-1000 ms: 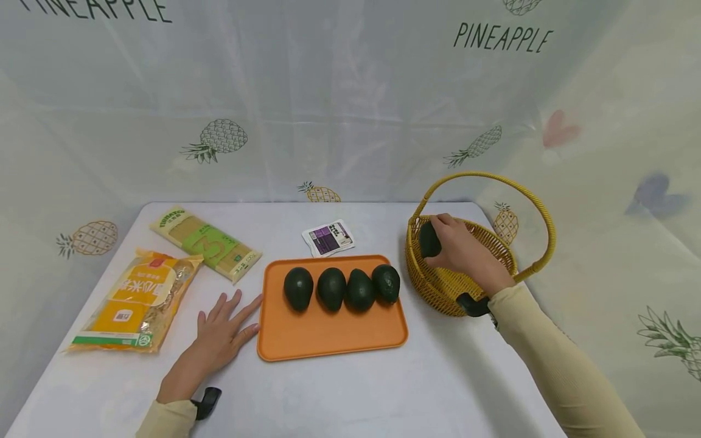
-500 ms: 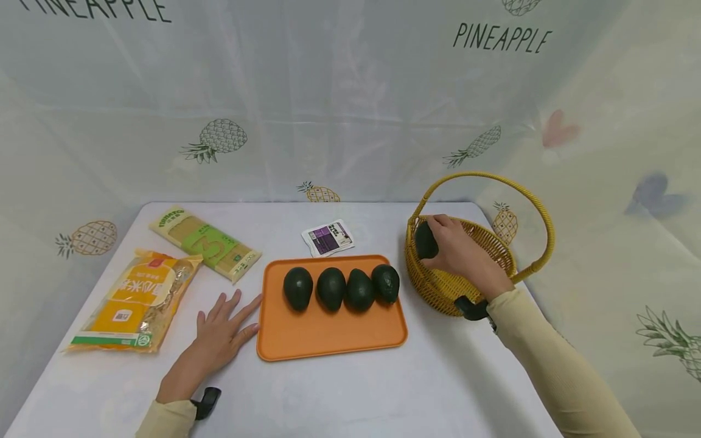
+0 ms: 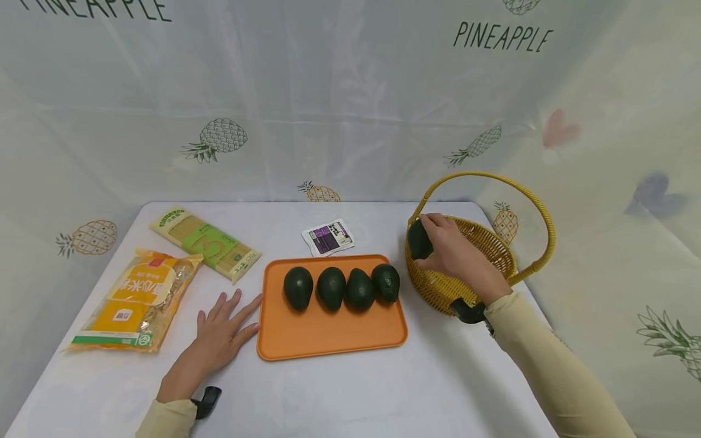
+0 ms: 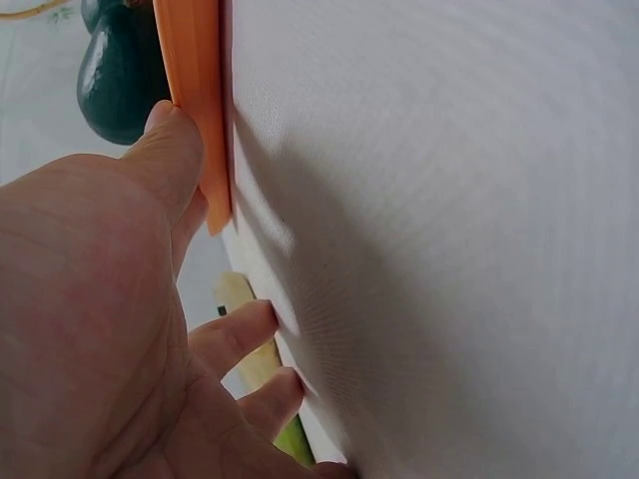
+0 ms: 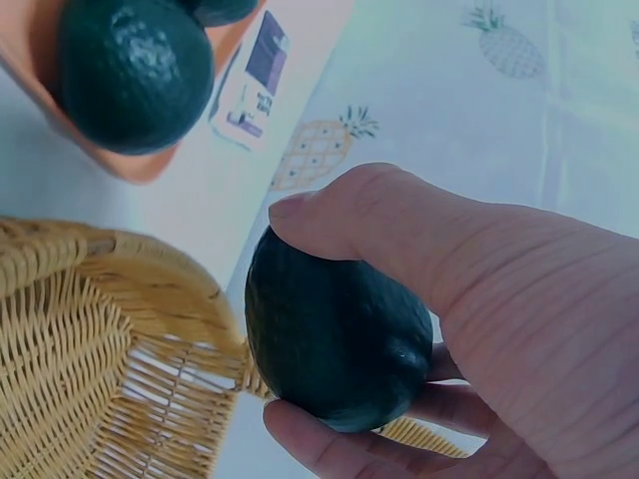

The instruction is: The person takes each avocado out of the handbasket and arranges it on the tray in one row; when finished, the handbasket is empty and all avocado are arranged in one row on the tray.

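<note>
In the head view my right hand (image 3: 451,252) grips a dark green avocado (image 3: 420,239) above the left rim of the yellow wicker basket (image 3: 432,292). The right wrist view shows that avocado (image 5: 334,334) between thumb and fingers, with the basket (image 5: 60,339) beside it. My left hand (image 3: 219,337) lies spread on the table, its fingers touching the left edge of an orange tray (image 3: 334,337). In the left wrist view the thumb of the left hand (image 4: 110,289) rests against the tray's rim (image 4: 200,100). Several avocados (image 3: 331,289) stand in a row on the tray.
A pack of noodles (image 3: 208,243) and an orange-and-clear food bag (image 3: 131,304) lie at the left of the white table (image 3: 328,401). Behind the tray is a small white and purple packet (image 3: 328,238). The basket's tall handle (image 3: 493,176) arches over it.
My right hand has moved slightly left with the avocado, from over the basket's inside to its left rim. The left hand and the tray have stayed put.
</note>
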